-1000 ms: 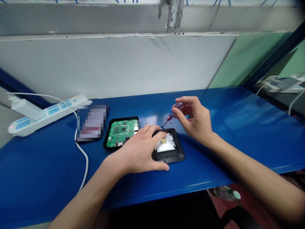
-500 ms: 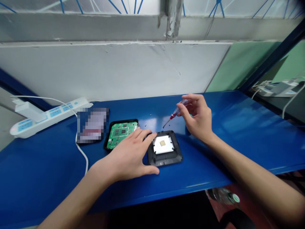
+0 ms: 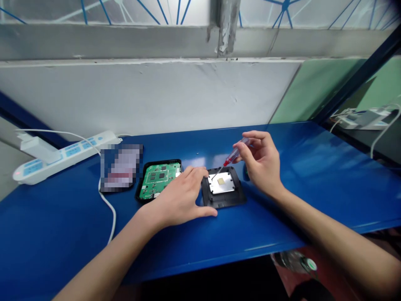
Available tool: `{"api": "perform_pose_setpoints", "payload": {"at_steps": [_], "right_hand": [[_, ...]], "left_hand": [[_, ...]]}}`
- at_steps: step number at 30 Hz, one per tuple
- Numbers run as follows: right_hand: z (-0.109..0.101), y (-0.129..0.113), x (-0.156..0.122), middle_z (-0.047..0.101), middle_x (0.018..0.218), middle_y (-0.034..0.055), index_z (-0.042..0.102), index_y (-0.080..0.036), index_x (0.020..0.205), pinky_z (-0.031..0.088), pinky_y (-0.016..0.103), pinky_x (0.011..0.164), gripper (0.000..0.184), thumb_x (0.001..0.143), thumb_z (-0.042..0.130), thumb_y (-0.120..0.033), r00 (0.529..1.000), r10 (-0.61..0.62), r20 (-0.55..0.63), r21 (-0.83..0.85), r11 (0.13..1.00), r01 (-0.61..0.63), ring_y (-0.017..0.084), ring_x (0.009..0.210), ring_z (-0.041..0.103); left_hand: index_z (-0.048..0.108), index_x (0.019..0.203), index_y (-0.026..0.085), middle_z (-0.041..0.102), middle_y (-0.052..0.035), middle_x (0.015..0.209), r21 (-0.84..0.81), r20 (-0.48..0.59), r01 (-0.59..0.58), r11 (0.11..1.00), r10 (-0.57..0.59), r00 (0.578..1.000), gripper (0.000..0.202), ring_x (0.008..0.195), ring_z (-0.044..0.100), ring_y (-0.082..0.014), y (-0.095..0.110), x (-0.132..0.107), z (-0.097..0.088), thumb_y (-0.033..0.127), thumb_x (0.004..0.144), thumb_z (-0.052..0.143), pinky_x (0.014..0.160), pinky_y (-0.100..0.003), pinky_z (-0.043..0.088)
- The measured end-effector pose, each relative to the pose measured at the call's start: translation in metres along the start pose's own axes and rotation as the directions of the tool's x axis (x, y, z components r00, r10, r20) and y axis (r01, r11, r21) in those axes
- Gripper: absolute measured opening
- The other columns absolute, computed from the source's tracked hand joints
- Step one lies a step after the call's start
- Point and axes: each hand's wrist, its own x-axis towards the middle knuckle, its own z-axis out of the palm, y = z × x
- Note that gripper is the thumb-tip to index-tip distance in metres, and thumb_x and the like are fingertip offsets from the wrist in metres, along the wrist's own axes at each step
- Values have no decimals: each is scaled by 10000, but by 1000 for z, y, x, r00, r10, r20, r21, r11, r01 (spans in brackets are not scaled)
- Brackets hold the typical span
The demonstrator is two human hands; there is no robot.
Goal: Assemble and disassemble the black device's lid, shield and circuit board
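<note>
My right hand point(image 3: 261, 161) pinches a screwdriver point(image 3: 232, 155) with a clear handle and red collar. Its thin shaft slants down to the upper left corner of a silver metal plate point(image 3: 224, 188). A small dark spot shows at the tip; whether it is a screw I cannot tell. The plate, with a tan square pad point(image 3: 222, 181), lies in a square black plastic cover point(image 3: 230, 202). My left hand point(image 3: 183, 194) spans the cover's left side, fingertips at its upper corner and thumb along the near edge. Left of that hand, a black housing point(image 3: 140, 193) holds a green circuit board point(image 3: 150, 177), partly hidden.
A pixelated, phone-shaped object point(image 3: 122, 167) lies left of the housing. Behind it stands a white power strip point(image 3: 72, 149) with a plug and a white cable point(image 3: 109, 207). A tiny screw point(image 3: 197, 153) lies on the blue table point(image 3: 313, 167). Below the edge is a bottle point(image 3: 296, 262).
The screwdriver tip has gone from beside a small screw on the table to the metal plate's corner. The black cover and my left hand have shifted right and slightly away.
</note>
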Motion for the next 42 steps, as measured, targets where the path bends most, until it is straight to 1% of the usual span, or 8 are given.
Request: {"api": "perform_pose_setpoints", "payload": {"at_steps": [5,9,15,22,28,34,39,42], "right_hand": [[1,4,-5,631,860,-21,544,-255,1127,618,268,583,237,917,645,-299,999,27,34,-5,1000,-27,128,686,707],[1,7,-5,635,856,-24,540,-254,1125,610,274,587,233,918,642,-289,998,39,47,-4,999,-39,131,684,714],[0,9,-5,651,864,-15,544,-249,1120,610,272,583,239,911,654,-292,998,46,49,0,999,-46,138,709,716],[1,8,-6,649,868,-12,560,-259,1113,614,286,579,238,907,667,-310,996,68,52,-12,998,-68,143,701,709],[0,6,-7,655,866,-8,565,-262,1099,624,302,585,227,906,673,-318,995,87,45,18,996,-88,148,696,709],[1,4,-6,667,874,-4,562,-257,1104,624,289,588,235,905,678,-306,994,100,47,35,994,-102,144,702,715],[1,3,-6,673,875,-2,562,-250,1101,619,287,580,239,902,682,-306,992,113,52,38,993,-116,143,696,717],[1,2,-7,673,876,-1,560,-252,1102,621,292,585,234,905,676,-302,992,116,56,45,992,-119,145,701,716]], "left_hand": [[487,1140,231,471,-162,1509,21,22,5,1000,-5,1000,595,1403,428,-360,0,-5,0,661,799,718,1117,-530,397],[491,1152,219,424,-176,1564,58,43,-9,998,6,999,547,1448,380,-345,-1,-8,0,630,851,690,1146,-528,368],[532,1173,217,412,-160,1579,86,52,-31,996,27,998,516,1457,366,-342,-1,-9,1,623,882,658,1152,-527,358],[544,1233,213,375,-160,1601,100,65,-34,994,28,998,566,1472,340,-347,-3,-10,4,659,894,623,1168,-537,342],[563,1219,211,382,-146,1602,92,69,-14,996,8,998,554,1467,359,-352,-1,-9,2,643,883,648,1171,-530,349],[550,1239,199,392,-161,1594,110,73,-23,994,15,997,582,1485,330,-344,-1,-9,2,659,892,626,1172,-530,349],[532,1273,172,395,-184,1589,110,69,-29,993,21,997,654,1481,338,-349,-3,-8,4,686,879,622,1177,-522,348],[532,1274,169,404,-184,1584,105,68,-24,994,17,998,655,1474,351,-353,-2,-8,4,677,874,636,1173,-519,355]]}}
